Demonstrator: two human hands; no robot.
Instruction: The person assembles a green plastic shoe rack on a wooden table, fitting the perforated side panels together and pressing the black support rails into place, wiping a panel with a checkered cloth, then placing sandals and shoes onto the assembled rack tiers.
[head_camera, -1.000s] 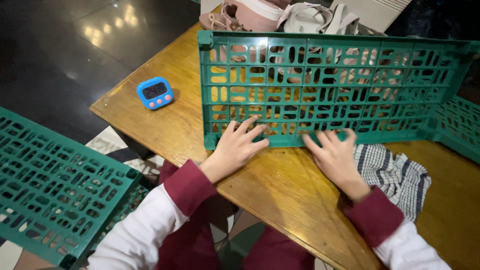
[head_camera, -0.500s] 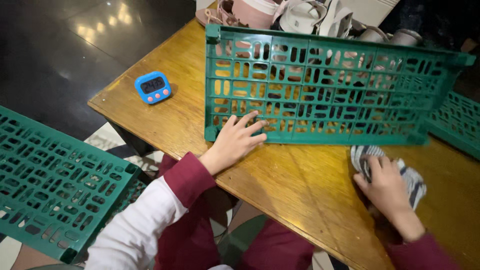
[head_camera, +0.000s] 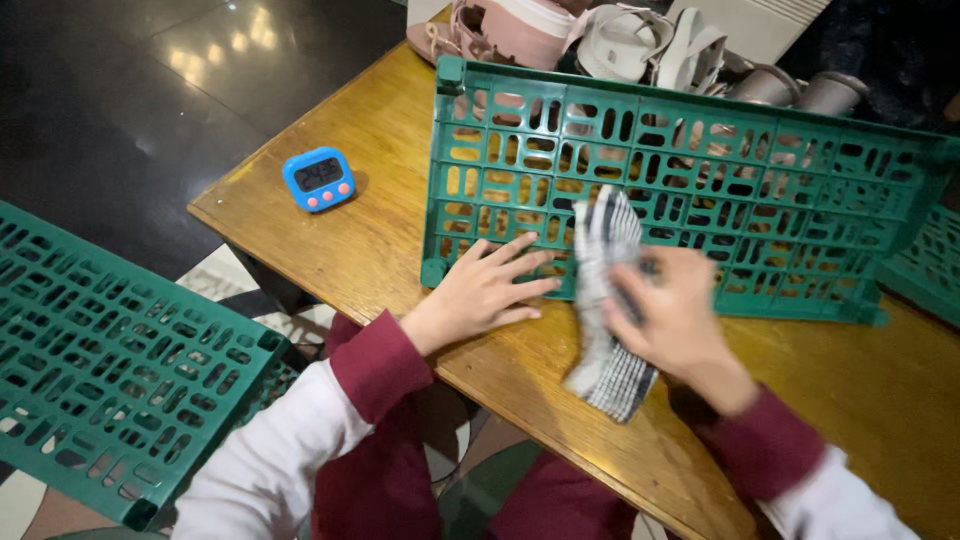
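While the left hand lies flat with its fingers spread and released, pressing on the wooden table and against the lower edge of the green plastic crate panel, the right hand is clenched around a checked cloth — a grey-and-white rag held up against the front of that panel. The cloth's upper end rises above the knuckles and rests on the lattice; its lower end hangs down over the table, just right of the left hand. The right hand is blurred, so the exact set of each finger cannot be told, but the cloth is clearly gripped.

The crate panel stands upright on its long edge across the table, its slots showing the things behind it. A second green panel meets it at the right end. Behind the upright panel lie pale sandals and shoes and two grey cups. A small blue digital timer sits on the table well to the left of the panel — apart from both hands. Off the table at the lower left, another green lattice crate piece lies over the floor.
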